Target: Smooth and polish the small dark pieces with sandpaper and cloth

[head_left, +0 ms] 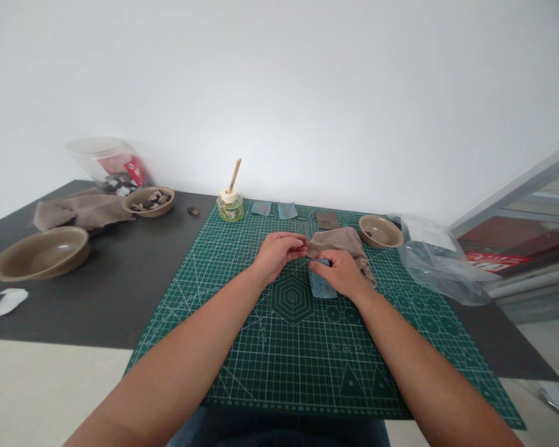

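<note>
My right hand (342, 272) is closed on a small blue-grey sheet (323, 288) that looks like sandpaper, its lower part hanging below the fingers over the mat. Close beside it, my left hand (279, 253) has its fingers bent together in a pinch; what they hold is too small to make out. The fingertips of both hands nearly meet. Just behind them a crumpled brown cloth (342, 241) lies on the green cutting mat (261, 366).
Two similar blue squares (261, 208) (287, 211) and a brown square (327, 220) lie at the back. A glue jar (231, 208) holds a brush. A bowl (381, 231) and plastic bag (438, 261) stand right; a bowl of chips (165, 210), larger bowl (40, 253), cloth (81, 210) and tipped jar (109, 164) left.
</note>
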The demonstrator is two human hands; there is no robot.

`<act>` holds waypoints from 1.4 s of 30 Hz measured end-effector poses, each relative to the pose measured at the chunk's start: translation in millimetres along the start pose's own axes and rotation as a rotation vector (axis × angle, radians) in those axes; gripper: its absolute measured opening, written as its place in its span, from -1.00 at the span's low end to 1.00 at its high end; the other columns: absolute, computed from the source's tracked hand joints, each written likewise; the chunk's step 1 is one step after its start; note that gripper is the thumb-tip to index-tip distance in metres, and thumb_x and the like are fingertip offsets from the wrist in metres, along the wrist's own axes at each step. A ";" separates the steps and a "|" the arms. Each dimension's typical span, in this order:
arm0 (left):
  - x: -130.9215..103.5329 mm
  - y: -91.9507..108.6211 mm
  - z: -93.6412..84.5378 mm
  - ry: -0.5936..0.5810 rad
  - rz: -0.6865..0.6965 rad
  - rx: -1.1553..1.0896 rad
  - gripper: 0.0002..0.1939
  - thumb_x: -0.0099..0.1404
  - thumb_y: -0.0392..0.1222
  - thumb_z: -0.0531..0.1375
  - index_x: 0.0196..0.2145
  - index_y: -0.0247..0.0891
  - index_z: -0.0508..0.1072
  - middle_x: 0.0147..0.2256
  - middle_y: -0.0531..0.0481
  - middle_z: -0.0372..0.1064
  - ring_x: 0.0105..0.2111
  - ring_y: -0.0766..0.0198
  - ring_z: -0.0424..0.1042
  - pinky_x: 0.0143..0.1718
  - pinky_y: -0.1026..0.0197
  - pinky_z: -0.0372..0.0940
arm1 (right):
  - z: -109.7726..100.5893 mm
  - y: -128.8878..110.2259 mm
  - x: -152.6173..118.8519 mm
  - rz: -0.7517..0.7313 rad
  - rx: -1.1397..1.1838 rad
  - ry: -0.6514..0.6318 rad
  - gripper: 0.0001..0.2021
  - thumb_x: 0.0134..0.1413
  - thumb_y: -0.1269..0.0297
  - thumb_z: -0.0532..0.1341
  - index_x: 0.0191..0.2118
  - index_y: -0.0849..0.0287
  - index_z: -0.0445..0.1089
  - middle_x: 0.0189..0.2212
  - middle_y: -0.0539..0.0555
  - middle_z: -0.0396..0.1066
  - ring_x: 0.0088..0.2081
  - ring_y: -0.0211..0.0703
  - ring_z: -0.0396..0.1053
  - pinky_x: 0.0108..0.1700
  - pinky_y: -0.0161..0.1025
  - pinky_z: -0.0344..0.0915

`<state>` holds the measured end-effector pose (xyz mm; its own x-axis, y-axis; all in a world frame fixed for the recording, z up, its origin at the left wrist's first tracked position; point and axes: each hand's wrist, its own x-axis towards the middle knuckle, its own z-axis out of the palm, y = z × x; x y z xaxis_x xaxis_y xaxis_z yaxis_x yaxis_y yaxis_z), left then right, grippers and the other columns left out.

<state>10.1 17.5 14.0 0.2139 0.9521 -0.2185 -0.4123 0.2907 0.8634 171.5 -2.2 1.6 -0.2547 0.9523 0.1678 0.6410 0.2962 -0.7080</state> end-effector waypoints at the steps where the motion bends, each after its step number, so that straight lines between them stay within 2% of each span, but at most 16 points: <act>1: 0.0 0.2 -0.1 0.000 -0.001 -0.009 -0.86 -0.02 -0.45 0.14 -0.47 -0.46 0.50 -0.47 -0.14 0.45 -0.50 0.35 0.43 -0.36 0.26 0.39 | -0.1 -0.2 0.0 0.000 0.000 0.002 -0.70 -0.08 0.19 0.15 -0.70 0.18 0.17 -0.72 -0.09 0.10 -0.61 -0.33 0.05 -0.53 -0.32 -0.04; 16: 0.8 -0.4 -0.7 0.008 -0.004 -0.016 -0.77 -0.10 -0.52 0.04 -0.51 -0.44 0.46 -0.48 -0.11 0.43 -0.51 0.33 0.43 -0.36 0.22 0.42 | -1.6 -1.4 -0.2 0.019 0.006 0.011 -0.70 -0.09 0.18 0.15 -0.69 0.18 0.14 -0.71 -0.08 0.09 -0.60 -0.33 0.04 -0.53 -0.32 -0.04; 27: -0.5 1.2 -0.1 -0.006 -0.023 -0.010 -0.71 -0.19 -0.52 -0.02 -0.50 -0.46 0.42 -0.51 -0.12 0.39 -0.52 0.27 0.45 -0.46 0.25 0.39 | -1.1 -0.7 -0.2 0.007 -0.010 0.040 -0.70 -0.08 0.18 0.16 -0.69 0.19 0.16 -0.72 -0.08 0.10 -0.60 -0.33 0.06 -0.53 -0.33 -0.04; 35: 2.1 -1.4 -4.3 -0.046 -0.021 0.071 -0.77 -0.08 -0.40 0.05 -0.43 -0.43 0.45 -0.52 -0.07 0.39 -0.62 0.37 0.36 -0.64 0.36 0.23 | -2.4 -2.7 -0.9 0.005 -0.017 0.045 -0.72 -0.07 0.19 0.16 -0.66 0.19 0.20 -0.70 -0.07 0.14 -0.60 -0.32 0.07 -0.55 -0.34 -0.04; 42: 3.0 -1.3 -4.9 -0.048 -0.001 0.148 -0.77 -0.07 -0.34 0.08 -0.42 -0.41 0.45 -0.54 -0.04 0.39 -0.69 0.44 0.23 -0.74 0.39 0.03 | -2.8 -2.2 -1.3 -0.011 0.054 0.060 -0.78 -0.06 0.19 0.17 -0.59 0.19 0.24 -0.66 -0.07 0.19 -0.59 -0.31 0.09 -0.54 -0.34 -0.01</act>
<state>6.9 20.4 10.0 0.2574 0.9453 -0.2005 -0.2781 0.2712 0.9215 172.5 -4.0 4.8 -0.2161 0.9523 0.2153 0.5982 0.3035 -0.7416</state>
